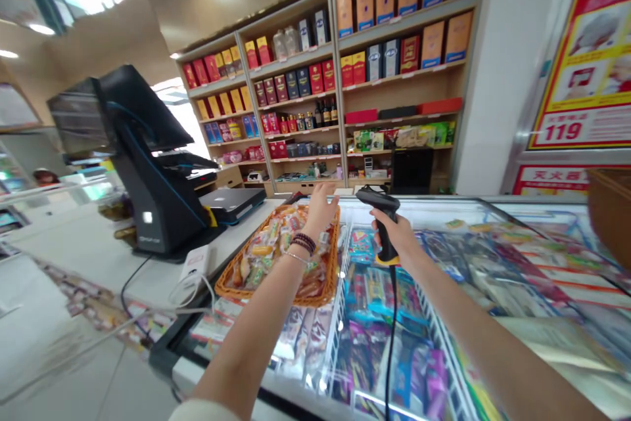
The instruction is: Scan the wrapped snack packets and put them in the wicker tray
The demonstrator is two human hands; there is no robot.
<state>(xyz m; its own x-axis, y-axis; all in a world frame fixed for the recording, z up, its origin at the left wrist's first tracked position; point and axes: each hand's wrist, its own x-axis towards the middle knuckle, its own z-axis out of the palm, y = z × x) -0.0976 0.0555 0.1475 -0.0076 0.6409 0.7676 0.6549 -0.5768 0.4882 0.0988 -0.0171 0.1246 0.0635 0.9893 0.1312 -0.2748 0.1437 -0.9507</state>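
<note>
My right hand [401, 235] is wrapped round the handle of a black barcode scanner [378, 200] with a yellow base. The scanner is held up over the glass-topped freezer, and its cable hangs down toward me. My left hand [321, 208] reaches out over the far right part of an orange wicker basket [334, 276]. Its fingers are extended and I see nothing in them. Several small wrapped snacks [263, 247] fill the basket, some hidden behind my left forearm. Under the glass lie packaged ice creams [367, 335].
A black checkout terminal [158, 165] stands on the white counter [59, 224] at left. Near it are a flat dark box [231, 203] and a white power strip [196, 263] with trailing cords. Shelves [340, 89] of boxed goods line the back wall. A brown container [611, 211] is at far right.
</note>
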